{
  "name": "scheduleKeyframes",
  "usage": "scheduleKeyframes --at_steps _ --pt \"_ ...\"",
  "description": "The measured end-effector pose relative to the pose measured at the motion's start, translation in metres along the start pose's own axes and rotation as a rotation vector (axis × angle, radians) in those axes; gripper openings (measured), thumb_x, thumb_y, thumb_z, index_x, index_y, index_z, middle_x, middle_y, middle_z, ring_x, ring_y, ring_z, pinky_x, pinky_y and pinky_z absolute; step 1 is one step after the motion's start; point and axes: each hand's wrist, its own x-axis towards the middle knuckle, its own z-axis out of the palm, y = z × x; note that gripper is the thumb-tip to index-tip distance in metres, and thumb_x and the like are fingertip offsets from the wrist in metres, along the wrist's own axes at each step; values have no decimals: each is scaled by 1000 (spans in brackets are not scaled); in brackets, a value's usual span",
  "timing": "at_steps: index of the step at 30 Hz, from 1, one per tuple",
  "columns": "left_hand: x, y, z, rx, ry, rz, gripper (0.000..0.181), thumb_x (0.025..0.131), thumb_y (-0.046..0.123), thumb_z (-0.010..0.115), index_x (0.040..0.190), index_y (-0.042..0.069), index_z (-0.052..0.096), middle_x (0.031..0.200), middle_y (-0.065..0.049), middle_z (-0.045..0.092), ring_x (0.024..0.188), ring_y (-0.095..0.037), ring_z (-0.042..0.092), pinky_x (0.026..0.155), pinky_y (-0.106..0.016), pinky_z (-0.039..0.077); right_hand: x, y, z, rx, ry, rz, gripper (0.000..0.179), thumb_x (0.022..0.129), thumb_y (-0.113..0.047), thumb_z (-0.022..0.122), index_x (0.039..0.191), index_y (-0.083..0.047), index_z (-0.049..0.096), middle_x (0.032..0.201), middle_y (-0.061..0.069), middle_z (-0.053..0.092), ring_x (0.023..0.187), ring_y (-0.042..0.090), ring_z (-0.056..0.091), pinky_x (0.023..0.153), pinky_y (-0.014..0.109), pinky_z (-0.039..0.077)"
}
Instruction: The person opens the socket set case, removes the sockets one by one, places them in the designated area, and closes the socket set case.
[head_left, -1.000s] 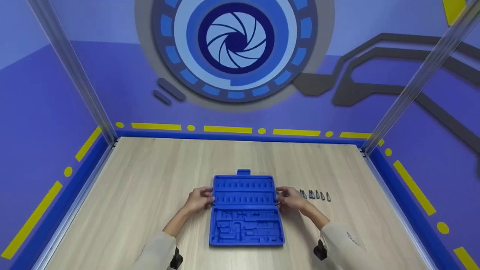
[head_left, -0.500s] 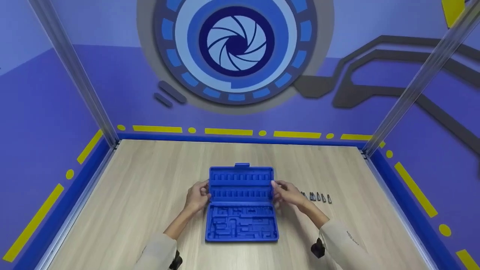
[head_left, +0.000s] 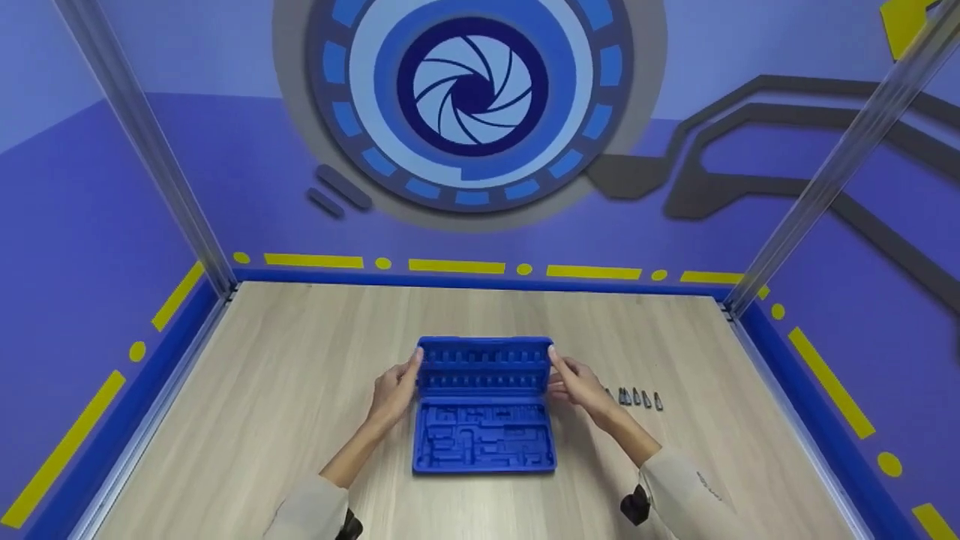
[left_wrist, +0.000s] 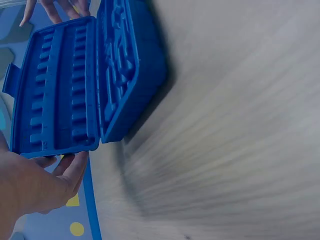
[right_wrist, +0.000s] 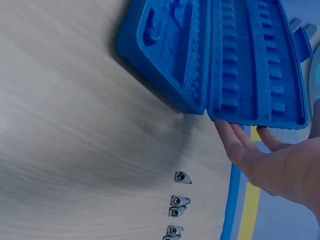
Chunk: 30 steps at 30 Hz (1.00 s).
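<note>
A blue plastic tool case (head_left: 484,439) with moulded slots lies open on the wooden table, its lid (head_left: 484,369) tilted up at the far side. My left hand (head_left: 395,391) holds the lid's left side edge, thumb at the upper corner. On the opposite edge, my right hand (head_left: 581,384) grips the lid with its thumb near the top corner. In the right wrist view its fingertips (right_wrist: 223,127) touch the lid's side. The slots in both halves hold nothing.
Several small metal socket bits (head_left: 636,396) stand in a row on the table, right of the case beside my right hand. Patterned blue walls (head_left: 480,225) and metal posts (head_left: 817,172) enclose the table (head_left: 300,337) at the back and sides.
Both hands have lifted the lid from lying flat to a steep tilt, and their thumbs have moved up to its upper corners. The case has shifted slightly left and away from me.
</note>
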Motion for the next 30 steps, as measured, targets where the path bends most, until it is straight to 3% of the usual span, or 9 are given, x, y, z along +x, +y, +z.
scheduleKeyframes --at_steps 5,13,16,23,26,30 --pt "-1 6 -6 -114 -7 -46 81 102 67 40 131 -5 65 127 -23 70 120 -35 69 106 -49 53 -1 -2 1 54 13 -15 65 105 -52 49 139 5 53 123 26 66 112 37 70 101 49 57" --pt "-4 1 -12 -119 -46 -2 47 94 49 70 114 7 78 104 -6 76 100 -17 71 91 -35 61 -4 8 2 66 7 -62 36 102 -39 62 108 -5 51 130 25 60 125 40 63 109 49 51" --pt "-5 -1 -18 -130 -123 12 43 95 41 72 119 6 76 112 -8 76 107 -18 69 99 -37 59 -7 13 -3 40 -53 -69 37 101 -38 63 112 -4 51 135 26 57 131 42 59 113 51 48" --pt "-11 -7 -35 -83 -348 48 52 94 35 72 134 3 63 135 -15 65 131 -32 58 113 -49 46 -16 24 -19 -127 -250 -80 64 100 -42 61 151 -9 40 156 18 42 145 39 43 119 59 37" --pt "-13 -14 -37 -83 -460 75 58 94 32 73 142 3 56 150 -22 53 145 -44 43 122 -56 35 -18 29 -25 -156 -321 -94 70 99 -38 66 156 -10 38 160 17 39 149 40 37 120 60 35" --pt "-14 -21 -36 -21 -549 80 81 89 36 79 154 6 42 165 -24 30 155 -51 18 126 -64 19 -21 35 -29 -157 -389 -122 77 94 -31 73 157 -7 36 163 21 34 151 46 32 120 61 36"
